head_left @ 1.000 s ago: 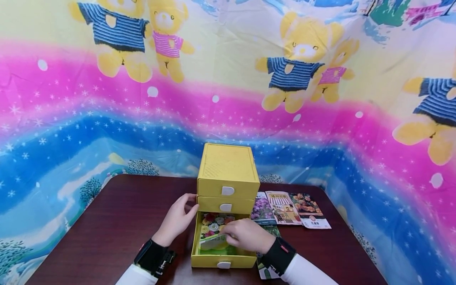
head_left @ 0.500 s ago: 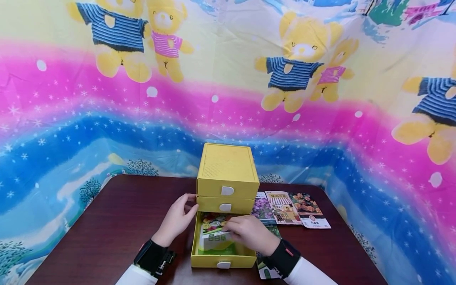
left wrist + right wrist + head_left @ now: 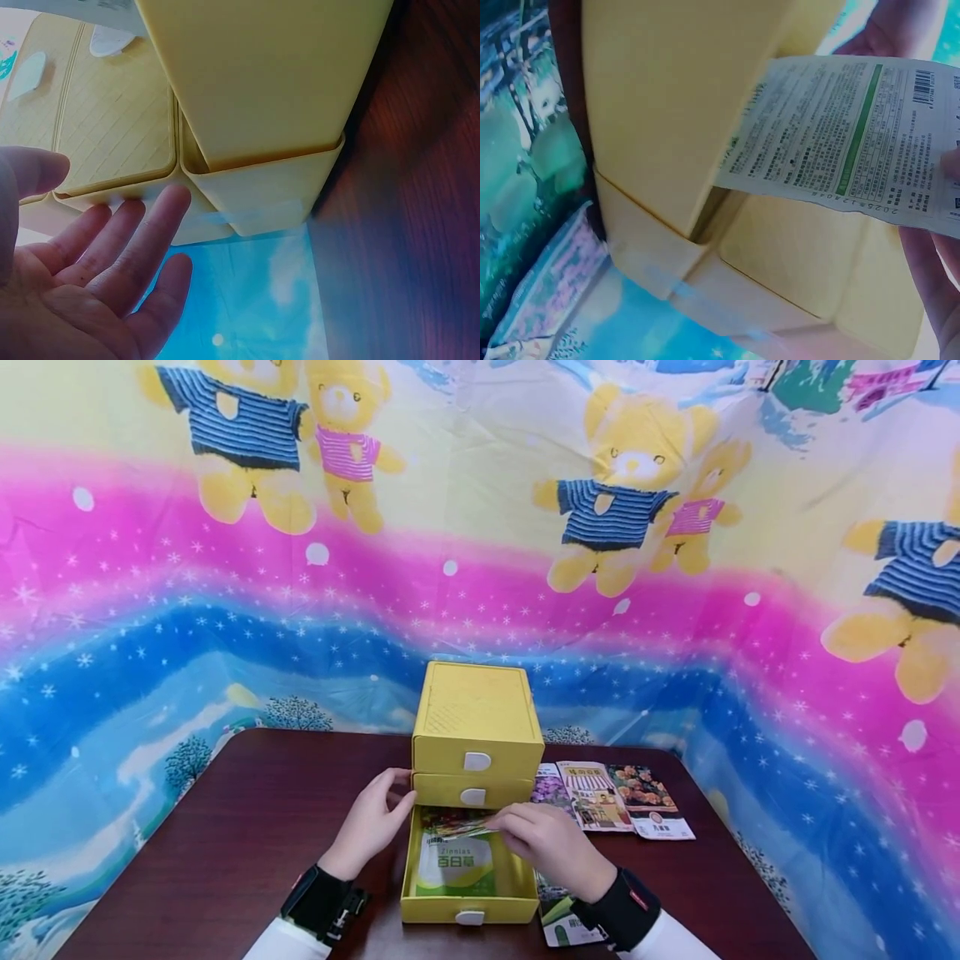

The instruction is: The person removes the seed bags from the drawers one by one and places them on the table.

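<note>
A yellow drawer cabinet (image 3: 480, 702) stands on the table, its bottom drawer (image 3: 435, 910) pulled out. My right hand (image 3: 555, 847) pinches the upper right edge of a zinnia seed packet (image 3: 456, 864) over that drawer. Its lower part sits within the drawer, while the flowered upper part slants up. In the right wrist view the packet's printed back (image 3: 817, 135) faces the camera, with my thumb on its edge. My left hand (image 3: 371, 822) touches the cabinet's left side. Its fingers (image 3: 142, 247) are extended and hold nothing in the left wrist view.
Right of the cabinet lie several more seed packets, including one with a striped awning (image 3: 596, 797) and one with orange flowers (image 3: 648, 802). Another packet (image 3: 566, 927) lies beside the open drawer. A patterned cloth (image 3: 480, 527) hangs behind the dark table (image 3: 247, 827).
My right hand has moved up and right with the packet's edge, tilting the flowered part so more of its lettering shows. The left hand has stayed at the cabinet.
</note>
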